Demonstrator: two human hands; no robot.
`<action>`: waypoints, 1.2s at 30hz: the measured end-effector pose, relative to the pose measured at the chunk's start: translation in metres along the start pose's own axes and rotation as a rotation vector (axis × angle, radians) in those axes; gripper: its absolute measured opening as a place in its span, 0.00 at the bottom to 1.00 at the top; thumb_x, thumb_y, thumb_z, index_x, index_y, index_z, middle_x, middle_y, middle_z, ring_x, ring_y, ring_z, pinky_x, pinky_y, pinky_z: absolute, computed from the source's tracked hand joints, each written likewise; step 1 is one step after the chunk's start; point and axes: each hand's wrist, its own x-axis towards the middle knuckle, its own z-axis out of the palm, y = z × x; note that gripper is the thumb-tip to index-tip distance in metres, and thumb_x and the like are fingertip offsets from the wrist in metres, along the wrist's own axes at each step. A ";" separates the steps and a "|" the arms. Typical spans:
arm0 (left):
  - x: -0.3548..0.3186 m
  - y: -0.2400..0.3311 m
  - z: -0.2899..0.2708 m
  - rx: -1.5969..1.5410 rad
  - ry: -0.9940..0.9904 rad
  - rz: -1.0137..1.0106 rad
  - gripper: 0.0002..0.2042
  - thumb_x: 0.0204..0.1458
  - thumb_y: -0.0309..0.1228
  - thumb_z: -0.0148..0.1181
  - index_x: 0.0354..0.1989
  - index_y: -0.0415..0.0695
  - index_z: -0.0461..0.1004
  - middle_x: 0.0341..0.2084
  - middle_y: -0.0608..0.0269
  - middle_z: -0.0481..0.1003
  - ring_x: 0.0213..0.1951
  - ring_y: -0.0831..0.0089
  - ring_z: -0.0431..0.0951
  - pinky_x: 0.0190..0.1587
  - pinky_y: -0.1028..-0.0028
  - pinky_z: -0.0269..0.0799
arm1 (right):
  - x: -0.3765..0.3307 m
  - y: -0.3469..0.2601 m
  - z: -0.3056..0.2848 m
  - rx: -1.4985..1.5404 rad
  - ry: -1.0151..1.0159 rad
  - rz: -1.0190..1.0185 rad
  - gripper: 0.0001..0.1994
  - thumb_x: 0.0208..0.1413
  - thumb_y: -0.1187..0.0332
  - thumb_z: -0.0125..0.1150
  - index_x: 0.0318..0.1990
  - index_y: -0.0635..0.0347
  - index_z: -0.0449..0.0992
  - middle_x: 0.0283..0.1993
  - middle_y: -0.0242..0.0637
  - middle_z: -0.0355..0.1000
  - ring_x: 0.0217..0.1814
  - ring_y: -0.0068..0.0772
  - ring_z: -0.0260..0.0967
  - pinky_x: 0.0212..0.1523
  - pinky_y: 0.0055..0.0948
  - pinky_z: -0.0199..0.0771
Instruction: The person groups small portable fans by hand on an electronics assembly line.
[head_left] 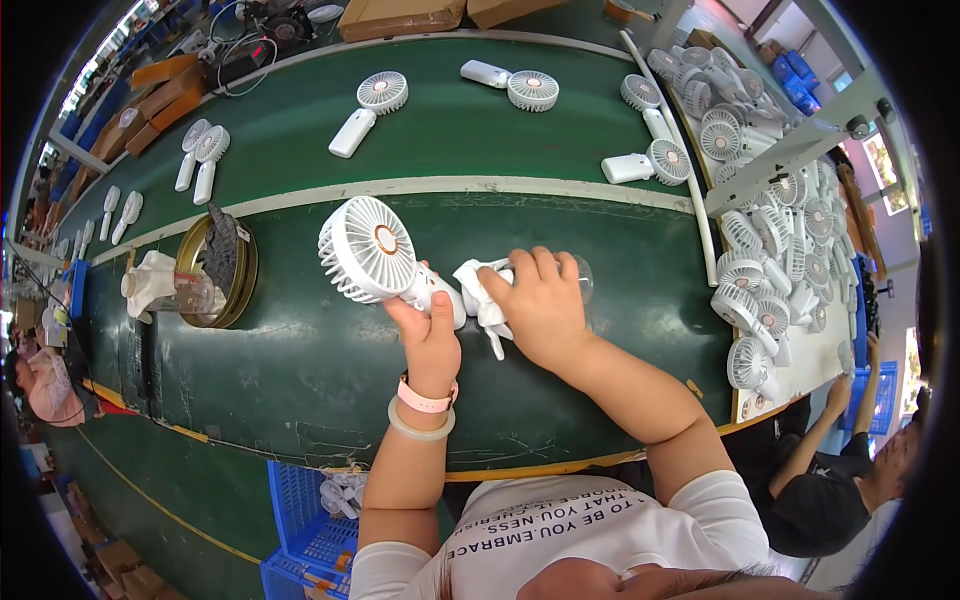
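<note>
My left hand (428, 335) is closed around the handle of a white handheld fan (375, 245). The fan's round grille, with a copper-coloured centre, tilts up to the left. A white cloth (490, 290) bunches at the lower end of that handle, gripped by my right hand (545, 305). Beneath the same hand, a clear rounded container (584, 280) shows only partly; the cloth seems to cover its mouth. A similar clear jar (190, 294) lies at the left with white cloth (150, 285) over its end, against a round brass-coloured tin (245, 275) holding a dark grey cloth (222, 250).
More white fans (383, 92) lie spaced along the green belt (290, 140) beyond a pale rail (450, 186). At the right, many fans (760, 270) are piled on a white board. Blue crates (300, 510) stand below the bench's near edge. A co-worker (840, 480) is at the right.
</note>
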 end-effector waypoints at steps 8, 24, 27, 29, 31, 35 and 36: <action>0.011 0.008 -0.011 -0.539 0.041 -0.248 0.19 0.58 0.27 0.44 0.57 0.44 0.51 0.49 0.56 0.62 0.48 0.66 0.66 0.52 0.64 0.63 | 0.007 0.001 0.004 0.040 -0.015 0.074 0.19 0.39 0.67 0.59 0.44 0.46 0.72 0.38 0.39 0.66 0.43 0.41 0.62 0.44 0.41 0.57; 0.019 0.016 -0.023 -0.578 0.112 -0.095 0.20 0.58 0.28 0.46 0.57 0.40 0.51 0.49 0.57 0.62 0.51 0.63 0.66 0.54 0.58 0.64 | 0.014 -0.012 -0.021 0.178 0.018 0.097 0.22 0.38 0.66 0.61 0.46 0.50 0.71 0.42 0.38 0.66 0.47 0.41 0.62 0.46 0.40 0.56; 0.013 0.009 -0.015 -0.319 0.156 0.047 0.25 0.57 0.25 0.45 0.60 0.40 0.42 0.51 0.56 0.59 0.51 0.66 0.63 0.55 0.63 0.60 | 0.017 -0.025 -0.013 0.010 0.036 0.026 0.21 0.37 0.71 0.60 0.44 0.47 0.72 0.41 0.39 0.66 0.46 0.42 0.61 0.47 0.43 0.54; 0.013 0.002 -0.015 -0.232 0.120 0.091 0.28 0.56 0.23 0.45 0.61 0.39 0.38 0.50 0.57 0.59 0.51 0.69 0.62 0.55 0.68 0.58 | 0.028 -0.019 -0.006 -0.087 0.010 0.020 0.18 0.39 0.71 0.58 0.43 0.45 0.72 0.40 0.40 0.66 0.46 0.43 0.61 0.47 0.43 0.55; 0.013 -0.003 -0.017 -0.126 0.066 0.058 0.27 0.56 0.23 0.45 0.61 0.38 0.40 0.50 0.57 0.58 0.49 0.71 0.62 0.54 0.71 0.59 | 0.025 -0.022 -0.010 -0.122 -0.021 0.006 0.17 0.40 0.71 0.56 0.42 0.45 0.72 0.40 0.40 0.66 0.46 0.42 0.61 0.47 0.43 0.55; 0.018 0.012 -0.023 -0.092 0.059 -0.001 0.24 0.56 0.23 0.45 0.59 0.36 0.45 0.48 0.58 0.62 0.46 0.72 0.66 0.50 0.73 0.62 | 0.026 -0.017 -0.003 -0.093 0.003 -0.105 0.17 0.40 0.70 0.56 0.43 0.46 0.72 0.41 0.39 0.66 0.45 0.42 0.62 0.46 0.44 0.57; 0.019 0.020 -0.018 -0.303 0.061 -0.047 0.20 0.56 0.25 0.44 0.57 0.37 0.51 0.46 0.56 0.64 0.44 0.69 0.69 0.47 0.69 0.67 | 0.032 -0.007 0.004 -0.027 -0.045 -0.032 0.18 0.39 0.68 0.58 0.43 0.47 0.71 0.41 0.39 0.66 0.45 0.42 0.62 0.46 0.43 0.57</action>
